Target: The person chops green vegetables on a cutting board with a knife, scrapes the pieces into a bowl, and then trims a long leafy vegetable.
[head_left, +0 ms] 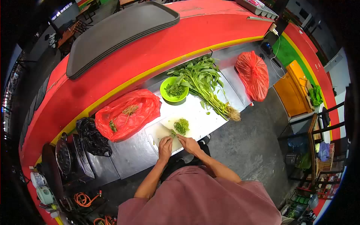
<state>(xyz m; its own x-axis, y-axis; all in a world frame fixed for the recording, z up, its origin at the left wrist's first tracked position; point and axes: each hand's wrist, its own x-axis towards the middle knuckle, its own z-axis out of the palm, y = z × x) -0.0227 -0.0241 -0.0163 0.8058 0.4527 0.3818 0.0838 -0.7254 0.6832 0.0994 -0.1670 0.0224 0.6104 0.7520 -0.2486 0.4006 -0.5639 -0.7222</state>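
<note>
My left hand (165,149) is closed at the near side of the white cutting board (155,132), its fingertips pinching a few green leaves (173,133). Beside it, my right hand (190,145) grips a knife (168,129), whose blade points away from me over the board. A small heap of chopped greens (182,126) lies just beyond my right hand. Further back, a lime-green bowl (163,92) holds more chopped greens. To its right lies a large bunch of leafy stems (202,82) with roots at the near end.
An open red plastic bag (146,108) with some stems in it lies left of the board, near a black bag (92,138). A tied red bag (252,75) sits at the right. Stacked dark trays (123,33) rest on the red ledge (213,26). A pan (64,155) is far left.
</note>
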